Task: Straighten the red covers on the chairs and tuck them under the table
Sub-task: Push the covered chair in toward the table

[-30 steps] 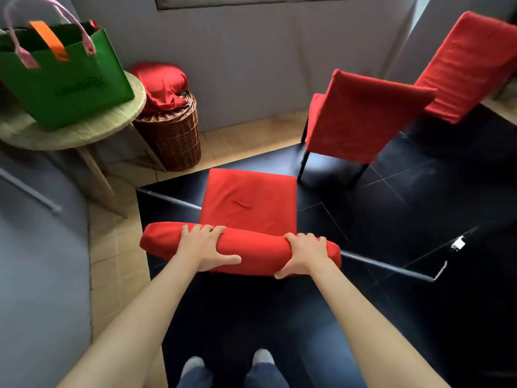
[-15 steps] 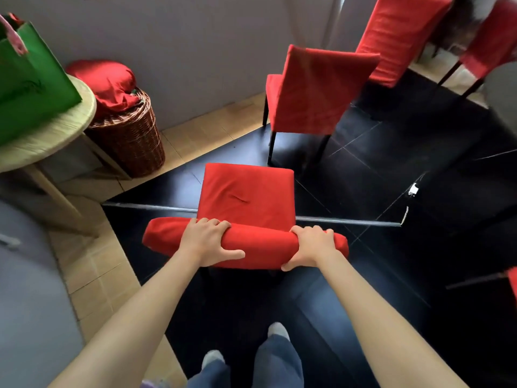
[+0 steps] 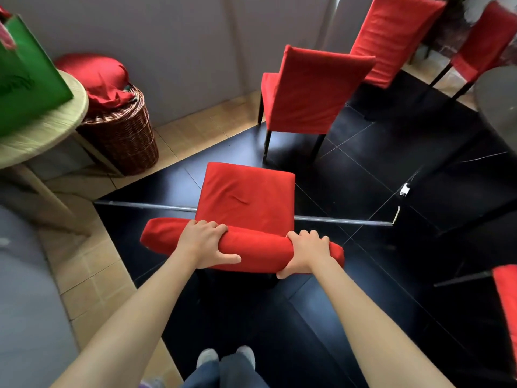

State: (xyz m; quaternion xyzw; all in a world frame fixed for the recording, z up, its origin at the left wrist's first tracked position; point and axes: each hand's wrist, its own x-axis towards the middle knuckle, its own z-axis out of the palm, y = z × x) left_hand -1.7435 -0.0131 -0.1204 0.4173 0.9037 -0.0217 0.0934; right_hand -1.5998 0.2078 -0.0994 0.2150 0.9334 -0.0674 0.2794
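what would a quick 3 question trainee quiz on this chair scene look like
1. True or false: both hands grip the backrest top of the nearest chair.
2. What fills the wicker basket? A) red cloth B) shoes C) bottles
3. What stands on the round wooden table?

Key
1. True: the left hand and right hand both clasp it.
2. A, red cloth.
3. A green bag.
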